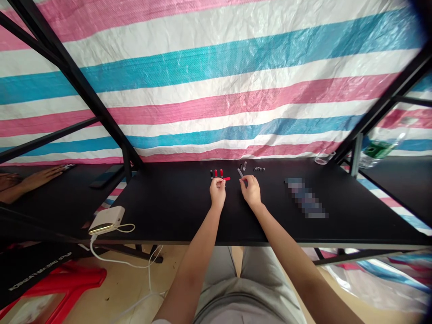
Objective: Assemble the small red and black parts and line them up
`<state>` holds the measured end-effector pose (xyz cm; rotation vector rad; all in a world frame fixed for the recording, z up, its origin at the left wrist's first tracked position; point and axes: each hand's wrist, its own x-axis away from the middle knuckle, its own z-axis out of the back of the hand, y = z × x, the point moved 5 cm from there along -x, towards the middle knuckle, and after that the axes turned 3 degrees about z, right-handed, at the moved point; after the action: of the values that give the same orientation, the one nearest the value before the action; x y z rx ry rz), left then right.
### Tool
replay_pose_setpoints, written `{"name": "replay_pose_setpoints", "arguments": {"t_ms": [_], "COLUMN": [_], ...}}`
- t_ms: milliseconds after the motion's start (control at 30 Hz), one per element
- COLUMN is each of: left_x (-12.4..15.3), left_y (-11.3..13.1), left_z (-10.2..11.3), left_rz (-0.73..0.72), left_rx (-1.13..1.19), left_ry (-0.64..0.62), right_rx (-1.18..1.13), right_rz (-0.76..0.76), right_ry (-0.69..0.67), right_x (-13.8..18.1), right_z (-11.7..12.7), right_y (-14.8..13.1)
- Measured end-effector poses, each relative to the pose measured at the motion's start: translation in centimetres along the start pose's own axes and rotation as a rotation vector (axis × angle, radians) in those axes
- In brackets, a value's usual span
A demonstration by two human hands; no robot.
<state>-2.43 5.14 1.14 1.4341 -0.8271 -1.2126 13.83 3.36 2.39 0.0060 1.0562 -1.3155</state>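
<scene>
1 red piece (227,179) pinched in L hand (218,191); R hand (251,191) gripping clear tube (240,172). On blk table (168,202): red pcs (216,173) just past L, shiny bits (259,169) near R.

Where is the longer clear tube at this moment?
In the head view, the longer clear tube is in the fingers of the right hand, right of centre, near a short clear piece on the black table.
</scene>
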Motion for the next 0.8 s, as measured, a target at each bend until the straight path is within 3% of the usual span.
{"name": "replay_pose_setpoints", "arguments": {"t_ms": [300, 533, 800], "left_x": [0.1, -0.2, 0.4], "left_y": [-0.2, -0.6, 0.5], "left_z": [-0.4, -0.6, -0.7], "left_rz": [0.055, 0.114, -0.001], "left_rx": [0.164, 0.218, 0.118], "left_ry": [-0.001, -0.012, -0.065], "right_rx": [-0.077, -0.105, -0.112], "right_rz": [0.134, 0.073, 0.075], "right_ry": [-0.124, -0.163, -0.185], "right_x": [0.7, 0.7, 0.7], "right_z": [-0.3, -0.5, -0.4], "right_y": [-0.8, -0.4, -0.3]}}
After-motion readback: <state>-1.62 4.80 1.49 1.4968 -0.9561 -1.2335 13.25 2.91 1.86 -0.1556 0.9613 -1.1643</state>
